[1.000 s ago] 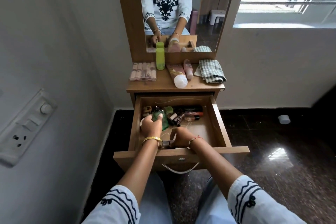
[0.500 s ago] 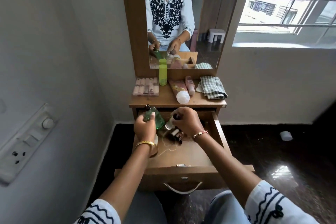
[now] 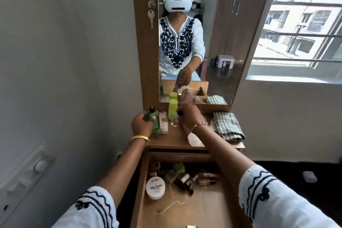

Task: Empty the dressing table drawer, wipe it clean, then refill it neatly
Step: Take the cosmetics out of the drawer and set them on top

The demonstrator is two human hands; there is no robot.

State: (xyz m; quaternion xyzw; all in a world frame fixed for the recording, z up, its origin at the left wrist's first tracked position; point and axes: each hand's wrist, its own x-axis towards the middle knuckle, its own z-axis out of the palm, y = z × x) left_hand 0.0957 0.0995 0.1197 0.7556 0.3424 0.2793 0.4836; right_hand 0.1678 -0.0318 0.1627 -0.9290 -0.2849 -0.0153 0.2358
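Your hands have risen from the drawer [image 3: 140,192] to the tabletop [image 3: 177,139], left hand [image 3: 141,125] gripping a green bottle [image 3: 154,121], right hand [image 3: 188,116] pinching a small bottle [image 3: 174,122], while a jar [image 3: 155,188] and clutter await emptying.

White sleeves [image 3: 92,207] with dark wavy embroidery; gold bangle [image 3: 139,138] left, thin bracelet [image 3: 199,125] right.

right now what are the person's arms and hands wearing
Both arms have white sleeves with dark wavy embroidery, ending near the elbows. The left hand has a plain gold bangle at the wrist; the right hand has a thin chain bracelet. Forearms bare, no gloves.
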